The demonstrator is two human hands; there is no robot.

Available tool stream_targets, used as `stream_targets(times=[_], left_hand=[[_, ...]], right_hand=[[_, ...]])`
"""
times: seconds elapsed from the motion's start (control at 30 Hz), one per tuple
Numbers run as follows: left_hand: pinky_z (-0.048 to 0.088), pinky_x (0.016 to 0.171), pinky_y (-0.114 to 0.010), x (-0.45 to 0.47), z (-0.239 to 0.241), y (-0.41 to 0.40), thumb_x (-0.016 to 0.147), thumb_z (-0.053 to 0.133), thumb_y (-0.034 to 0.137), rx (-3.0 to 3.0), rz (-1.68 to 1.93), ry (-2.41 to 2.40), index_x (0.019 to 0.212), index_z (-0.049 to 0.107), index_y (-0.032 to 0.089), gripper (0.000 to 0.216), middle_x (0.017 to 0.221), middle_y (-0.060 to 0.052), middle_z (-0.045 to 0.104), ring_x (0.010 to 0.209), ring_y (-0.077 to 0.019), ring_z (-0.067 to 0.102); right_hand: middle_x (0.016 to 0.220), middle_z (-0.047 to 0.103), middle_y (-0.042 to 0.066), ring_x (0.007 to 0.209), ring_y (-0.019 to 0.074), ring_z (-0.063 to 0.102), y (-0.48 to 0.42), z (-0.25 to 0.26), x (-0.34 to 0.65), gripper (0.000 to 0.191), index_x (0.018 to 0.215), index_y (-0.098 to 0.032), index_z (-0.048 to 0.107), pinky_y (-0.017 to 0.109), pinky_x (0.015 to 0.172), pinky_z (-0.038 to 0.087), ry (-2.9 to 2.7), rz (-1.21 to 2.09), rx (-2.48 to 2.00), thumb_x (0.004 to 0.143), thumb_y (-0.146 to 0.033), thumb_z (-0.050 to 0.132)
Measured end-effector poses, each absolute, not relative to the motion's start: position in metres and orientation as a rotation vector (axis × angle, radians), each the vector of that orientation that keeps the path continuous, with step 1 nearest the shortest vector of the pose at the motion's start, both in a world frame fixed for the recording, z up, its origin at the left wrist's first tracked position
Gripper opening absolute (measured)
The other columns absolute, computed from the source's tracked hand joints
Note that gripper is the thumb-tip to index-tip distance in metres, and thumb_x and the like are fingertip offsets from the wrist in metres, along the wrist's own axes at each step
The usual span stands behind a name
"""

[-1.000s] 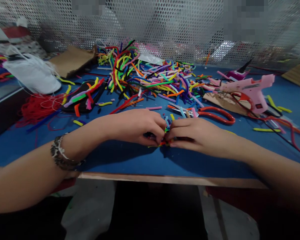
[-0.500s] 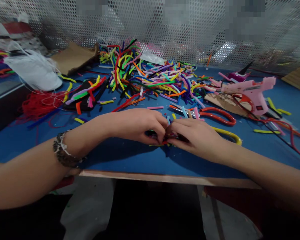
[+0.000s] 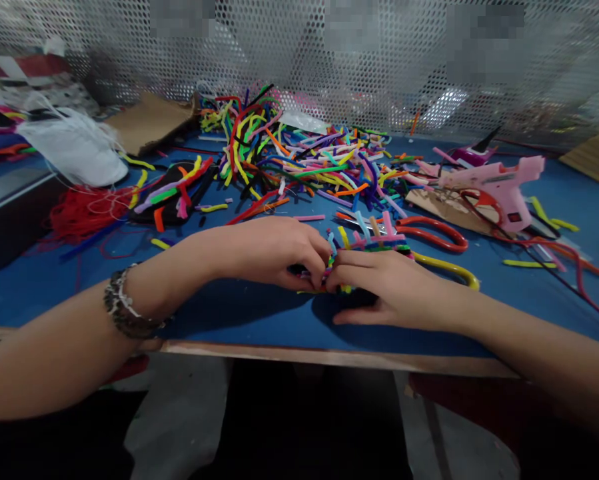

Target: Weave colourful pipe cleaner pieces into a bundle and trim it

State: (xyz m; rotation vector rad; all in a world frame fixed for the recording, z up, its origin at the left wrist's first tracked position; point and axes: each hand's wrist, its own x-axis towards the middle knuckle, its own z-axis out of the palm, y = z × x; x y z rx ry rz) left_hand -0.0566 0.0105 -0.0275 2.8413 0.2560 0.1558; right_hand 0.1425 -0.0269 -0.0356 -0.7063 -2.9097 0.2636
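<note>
Both my hands meet near the front edge of the blue table (image 3: 229, 313). My left hand (image 3: 272, 250), with a bracelet on its wrist, is closed in a pinch on a small bundle of coloured pipe cleaner pieces (image 3: 374, 241). My right hand (image 3: 394, 290) grips the same bundle from the other side, fingers curled over it, thumb low. The bundle's pink, green and yellow ends stick out above my right fingers. What lies under the hands is hidden.
A big heap of coloured pipe cleaners (image 3: 299, 157) fills the middle. Red-handled scissors (image 3: 429, 232) and a yellow pipe cleaner (image 3: 449, 268) lie right of my hands. A pink glue gun (image 3: 499, 183) is at right, red thread (image 3: 86, 210) and a white bag (image 3: 74, 147) at left.
My right hand has slid down and toward me, uncovering the bundle's pink and green ends. My left hand has hardly moved.
</note>
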Motion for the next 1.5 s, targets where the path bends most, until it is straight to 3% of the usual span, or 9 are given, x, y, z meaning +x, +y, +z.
stream_targets(times=[0.27, 0.5, 0.73, 1.03, 1.5], left_hand=[[0.039, 0.072, -0.019, -0.057, -0.027, 0.009, 0.076, 0.057, 0.015, 2.838, 0.127, 0.308, 0.08, 0.065, 0.02, 0.011, 0.088, 0.0, 0.063, 0.079, -0.0112, 0.056], [0.039, 0.071, -0.018, -0.057, -0.026, 0.01, 0.073, 0.059, 0.012, 2.77, 0.099, 0.351, 0.081, 0.066, 0.021, 0.013, 0.089, -0.001, 0.061, 0.082, -0.0111, 0.055], [0.039, 0.073, -0.018, -0.059, -0.026, 0.012, 0.074, 0.058, 0.012, 2.726, 0.089, 0.344, 0.084, 0.067, 0.021, 0.016, 0.091, -0.001, 0.061, 0.082, -0.0107, 0.055], [0.039, 0.073, -0.018, -0.06, -0.028, 0.015, 0.073, 0.059, 0.013, 2.718, 0.098, 0.336, 0.085, 0.067, 0.023, 0.016, 0.088, 0.0, 0.061, 0.078, -0.0101, 0.056], [0.04, 0.07, -0.018, -0.06, -0.028, 0.015, 0.074, 0.058, 0.012, 2.683, 0.097, 0.328, 0.084, 0.067, 0.021, 0.016, 0.088, -0.001, 0.061, 0.078, -0.01, 0.055]], right_hand=[[0.065, 0.059, -0.002, 0.058, 0.0075, 0.052, -0.017, -0.036, 0.136, 0.01, 0.073, -0.015, 0.059, 0.018, 0.053, 0.036, -2.707, 0.56, -0.838, 0.078, -0.022, 0.056], [0.056, 0.052, -0.004, 0.048, 0.0064, 0.044, -0.019, -0.044, 0.133, 0.012, 0.069, -0.015, 0.053, 0.018, 0.045, 0.029, -2.643, 0.452, -0.987, 0.077, -0.024, 0.057], [0.071, 0.061, 0.001, 0.064, 0.0095, 0.056, -0.027, -0.045, 0.138, 0.007, 0.078, -0.015, 0.058, 0.019, 0.058, 0.041, -2.588, 0.232, -0.815, 0.08, -0.019, 0.053], [0.087, 0.067, 0.005, 0.077, 0.0137, 0.062, -0.039, -0.054, 0.146, 0.021, 0.091, -0.014, 0.062, 0.023, 0.068, 0.049, -2.603, -0.146, -0.651, 0.086, -0.019, 0.042], [0.09, 0.061, 0.007, 0.085, 0.0136, 0.057, -0.036, -0.052, 0.144, 0.021, 0.091, -0.016, 0.063, 0.026, 0.075, 0.049, -2.669, 0.278, -0.711, 0.086, -0.019, 0.043]])
